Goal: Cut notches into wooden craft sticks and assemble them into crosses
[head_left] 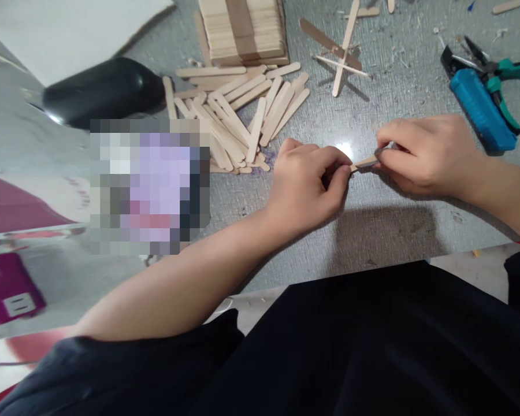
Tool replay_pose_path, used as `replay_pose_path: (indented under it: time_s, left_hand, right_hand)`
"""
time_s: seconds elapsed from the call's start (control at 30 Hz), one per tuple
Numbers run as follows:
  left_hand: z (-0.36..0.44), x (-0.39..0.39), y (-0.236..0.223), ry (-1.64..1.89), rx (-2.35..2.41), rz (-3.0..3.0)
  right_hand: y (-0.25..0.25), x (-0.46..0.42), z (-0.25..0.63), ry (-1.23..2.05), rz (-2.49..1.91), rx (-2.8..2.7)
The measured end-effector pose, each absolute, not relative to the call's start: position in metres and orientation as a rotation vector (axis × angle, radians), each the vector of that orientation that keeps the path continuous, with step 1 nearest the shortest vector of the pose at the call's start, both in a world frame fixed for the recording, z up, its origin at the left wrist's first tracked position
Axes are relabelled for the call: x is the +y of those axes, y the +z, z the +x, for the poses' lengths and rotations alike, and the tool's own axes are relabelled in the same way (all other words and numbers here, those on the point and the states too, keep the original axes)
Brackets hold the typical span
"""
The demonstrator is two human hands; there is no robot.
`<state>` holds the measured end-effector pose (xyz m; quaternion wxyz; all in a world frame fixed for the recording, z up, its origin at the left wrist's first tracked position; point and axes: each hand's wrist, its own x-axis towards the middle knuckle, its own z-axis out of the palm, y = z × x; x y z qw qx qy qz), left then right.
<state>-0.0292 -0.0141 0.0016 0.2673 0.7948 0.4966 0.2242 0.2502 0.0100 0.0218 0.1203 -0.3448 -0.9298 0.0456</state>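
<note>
A narrow wooden craft stick (367,161) spans the gap between my two hands above the table. My left hand (312,176) pinches its left end between thumb and fingers. At the other end, the closed fingers of my right hand (429,153) grip it. A thin grey sliver lies along the stick's lower side by the right fingertips; whether it is a blade or shadow I cannot tell. Beyond the hands stands a small assembly of crossed craft sticks (340,66). Loose craft sticks (238,115) are heaped left of my left hand.
A banded bundle of craft sticks (242,34) sits behind the heap. At right lie a blue-handled cutter (481,107) and green-handled pliers (505,86). On the left are a black bottle-like object (106,92), a blurred-out patch and a purple box (8,289). Wood scraps dot the grey table (394,231).
</note>
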Motion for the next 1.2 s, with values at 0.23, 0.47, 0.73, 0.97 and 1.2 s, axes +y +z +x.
replay_pose_path:
  time_s: [0.23,0.47,0.73,0.97,1.2]
  left_hand:
    - [-0.030,-0.013,0.003,0.605,1.334,2.139]
    - [-0.030,-0.013,0.004,0.595,1.330,2.120]
    - [-0.029,-0.013,0.006,0.595,1.336,2.109]
    - [-0.029,-0.013,0.006,0.588,1.330,2.114]
    - [-0.029,-0.013,0.007,0.584,1.339,2.106]
  right_hand:
    - [0.021,0.014,0.248,-0.067,-1.013,-2.773]
    - [0.010,0.019,0.249,-0.047,-0.958,-2.769]
    - [0.019,0.018,0.245,0.184,-1.084,-2.793]
    - [0.017,0.020,0.245,0.307,-1.066,-2.733]
    - [0.020,0.017,0.243,0.207,-1.062,-2.775]
